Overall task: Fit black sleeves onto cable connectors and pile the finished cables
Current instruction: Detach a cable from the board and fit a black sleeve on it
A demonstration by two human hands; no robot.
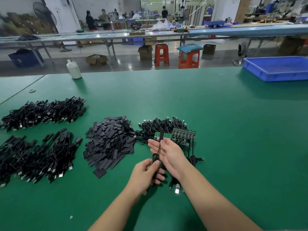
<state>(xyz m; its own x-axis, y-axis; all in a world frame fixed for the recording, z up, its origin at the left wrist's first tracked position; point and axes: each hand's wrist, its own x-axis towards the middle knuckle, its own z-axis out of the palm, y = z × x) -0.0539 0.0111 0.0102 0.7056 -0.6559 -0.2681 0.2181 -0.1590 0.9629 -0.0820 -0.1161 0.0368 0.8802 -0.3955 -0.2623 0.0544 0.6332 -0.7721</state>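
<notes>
Both hands are raised just above the green bench (pixel 216 114), working one black cable (pixel 158 151). The left hand (pixel 146 174) has its grip closed round the bundled lower part of the cable, thumb pressed on top of the coil and fingers curled beneath. The right hand (pixel 168 152) sits just beyond and to the right of it, palm turned up, fingers nearly straight; the cable runs across that palm and its upper end, wearing a black sleeve (pixel 161 134), stands up past the fingertips. Whether the right thumb pinches the cable cannot be made out.

Just left of the hands lies a heap of loose black sleeves (pixel 110 144). Straight beyond the right hand's fingertips sits a tangle of unfinished cables (pixel 163 126) with a row of small green circuit boards (pixel 183 135) at its near edge. A few more cables with silver plugs (pixel 177 190) lie on the bench under the right wrist.

Well to the left of both hands are two big piles of finished cables, one nearer (pixel 36 157) and one farther (pixel 45 112). Far beyond to the left stands a white bottle (pixel 74 69); far to the right sits a blue tray (pixel 276 69).
</notes>
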